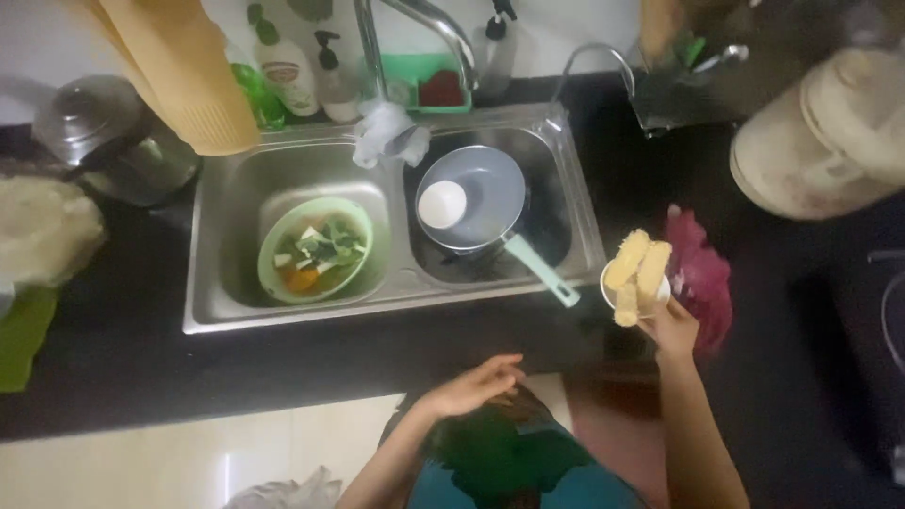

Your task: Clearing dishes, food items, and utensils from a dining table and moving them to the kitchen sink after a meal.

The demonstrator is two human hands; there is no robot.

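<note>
**Inspector A:** Report on the right hand (671, 328).

**Inspector B:** It is raised over the black counter (113, 377), just right of the double sink (212, 311), fingers clamped under a small white bowl (608, 279). The bowl carries three yellow corn cob pieces (637, 273), stacked and standing above its rim. A crumpled red bag (702, 273) lies on the counter just behind the hand.

**Inspector A:** And the left hand (476, 385)?

**Inspector B:** Empty. Fingers extended and loosely apart, hovering at the counter's front edge, touching nothing I can confirm.

**Inspector A:** Contents of the sink basins?

**Inspector B:** Left basin: one green bowl (273, 247) holding cut vegetables, green leaves, pale chunks and an orange piece. Right basin: a grey saucepan (490, 203) with a pale green handle pointing toward the front right corner. Inside it sits a small white cup (442, 205); what the cup holds cannot be determined.

**Inspector A:** Surroundings?

**Inspector B:** A tap (424, 24) stands behind the divider, with a white cloth (386, 127) draped at its base. Soap bottles (287, 75) line the back ledge beside a green tray (405, 71). A lidded metal pot (94, 127) rests left of the sink; a large pale appliance (830, 132) occupies the far right.
</note>
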